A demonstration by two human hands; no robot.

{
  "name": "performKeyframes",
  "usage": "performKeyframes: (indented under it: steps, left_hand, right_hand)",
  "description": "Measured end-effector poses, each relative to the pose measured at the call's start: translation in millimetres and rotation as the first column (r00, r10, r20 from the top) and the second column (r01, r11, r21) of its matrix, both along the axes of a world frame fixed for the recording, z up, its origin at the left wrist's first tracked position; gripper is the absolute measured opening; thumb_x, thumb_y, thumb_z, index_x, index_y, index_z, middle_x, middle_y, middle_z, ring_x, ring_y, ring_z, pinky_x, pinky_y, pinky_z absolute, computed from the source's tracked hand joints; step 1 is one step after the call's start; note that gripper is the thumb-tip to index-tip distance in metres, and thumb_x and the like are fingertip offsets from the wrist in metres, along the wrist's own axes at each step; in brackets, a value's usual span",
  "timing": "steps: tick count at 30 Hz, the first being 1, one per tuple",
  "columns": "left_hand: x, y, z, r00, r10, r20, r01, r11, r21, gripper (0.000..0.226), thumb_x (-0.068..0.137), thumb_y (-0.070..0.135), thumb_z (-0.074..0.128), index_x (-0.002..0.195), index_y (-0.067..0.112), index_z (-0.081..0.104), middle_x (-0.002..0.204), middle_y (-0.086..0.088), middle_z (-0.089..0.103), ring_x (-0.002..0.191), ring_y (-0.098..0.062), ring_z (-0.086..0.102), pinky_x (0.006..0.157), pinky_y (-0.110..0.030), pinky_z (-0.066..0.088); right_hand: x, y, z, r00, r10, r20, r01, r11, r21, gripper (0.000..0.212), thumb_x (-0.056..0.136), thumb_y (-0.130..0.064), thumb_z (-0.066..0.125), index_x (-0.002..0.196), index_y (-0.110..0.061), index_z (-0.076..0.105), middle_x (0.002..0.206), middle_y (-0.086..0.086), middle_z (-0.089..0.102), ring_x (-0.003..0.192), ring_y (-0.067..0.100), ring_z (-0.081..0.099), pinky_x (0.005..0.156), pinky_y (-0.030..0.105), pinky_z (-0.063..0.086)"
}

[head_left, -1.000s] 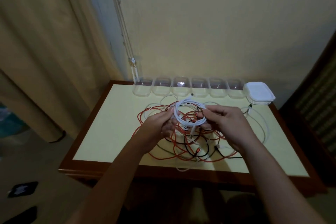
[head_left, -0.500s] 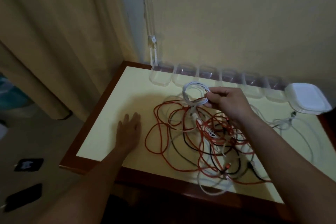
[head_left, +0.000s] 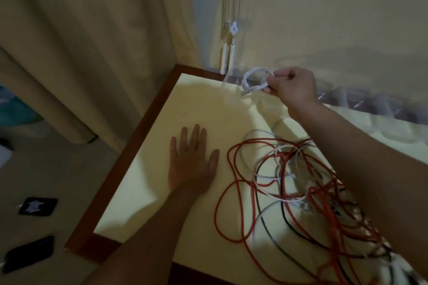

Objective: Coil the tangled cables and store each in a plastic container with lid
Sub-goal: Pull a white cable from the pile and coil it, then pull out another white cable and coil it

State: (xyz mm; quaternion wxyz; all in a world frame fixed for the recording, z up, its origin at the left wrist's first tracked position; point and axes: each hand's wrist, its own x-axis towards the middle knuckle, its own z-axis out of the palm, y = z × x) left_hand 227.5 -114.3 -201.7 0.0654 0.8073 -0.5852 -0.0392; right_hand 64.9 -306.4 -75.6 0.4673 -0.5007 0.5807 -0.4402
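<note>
White cable, wound into a small ring, had left the red tangle — the right hand pinched it over the blurry clear boxes by the wall. The left hand had let go and lay flat on the table — dropping it in looked next.

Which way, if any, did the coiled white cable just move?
Yes: the coiled white cable went from above the tangle toward the far-left corner of the table.
</note>
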Motion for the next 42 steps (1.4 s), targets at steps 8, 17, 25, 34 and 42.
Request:
performKeyframes:
  steps: [8, 17, 25, 34, 42]
  left_hand:
    - [4, -9, 2, 1.0, 0.002, -0.028, -0.003, 0.999, -0.038, 0.073, 0.098, 0.059, 0.015, 0.161, 0.023, 0.012, 0.169, -0.001, 0.01, 0.155, -0.025, -0.001, 0.125, -0.049, -0.001]
    - [2, -9, 1, 0.999, 0.015, -0.046, -0.016, 0.999, -0.031, 0.073, 0.097, 0.062, 0.014, 0.161, 0.026, 0.009, 0.169, 0.002, 0.005, 0.155, -0.023, -0.005, 0.125, -0.049, -0.001]
    - [2, -9, 8, 0.999, 0.029, -0.037, -0.029, 1.0, 0.002, 0.071, 0.097, 0.059, 0.01, 0.161, 0.027, 0.003, 0.169, 0.004, 0.001, 0.155, -0.021, -0.009, 0.125, -0.047, -0.004]
    - [-8, -16, 31, 0.979, 0.063, -0.193, -0.037, 0.99, 0.133, 0.065, 0.104, 0.054, 0.024, 0.16, 0.024, 0.015, 0.168, 0.007, 0.008, 0.155, -0.02, -0.002, 0.124, -0.049, -0.003]
    - [-55, -17, 68, 0.922, 0.042, -0.386, -0.046, 0.999, -0.001, 0.063, 0.103, 0.048, 0.037, 0.157, 0.016, 0.029, 0.161, -0.012, 0.032, 0.149, -0.031, 0.025, 0.121, -0.047, 0.018]
  right_hand:
    - [35, -18, -26, 0.986, -0.002, -0.166, -0.009, 0.998, -0.063, 0.02, 0.084, -0.005, 0.076, 0.073, -0.015, 0.063, 0.061, 0.006, 0.066, 0.067, 0.028, 0.074, 0.076, 0.053, 0.062]
    - [19, -18, -37, 0.895, 0.124, -0.429, -0.202, 0.969, -0.14, 0.013, 0.083, -0.006, 0.079, 0.096, -0.008, 0.076, 0.092, 0.006, 0.073, 0.082, 0.013, 0.065, 0.08, 0.021, 0.048]
    - [-12, 14, -22, 0.706, 0.203, -0.678, -0.403, 0.903, -0.149, 0.014, 0.086, -0.011, 0.078, 0.099, -0.015, 0.079, 0.098, -0.006, 0.069, 0.085, 0.009, 0.059, 0.079, 0.017, 0.036]
    - [-127, 102, 20, 0.652, 0.255, -0.714, -0.395, 0.918, -0.033, 0.009, 0.086, -0.022, 0.078, 0.082, -0.03, 0.077, 0.092, -0.009, 0.071, 0.073, -0.009, 0.056, 0.066, 0.0, 0.037]
    - [-221, 189, -31, 0.383, 0.265, -0.885, -0.419, 0.904, 0.09, 0.068, 0.09, -0.075, 0.034, 0.13, -0.031, 0.067, 0.148, 0.007, 0.054, 0.139, 0.028, 0.047, 0.11, 0.042, 0.042]
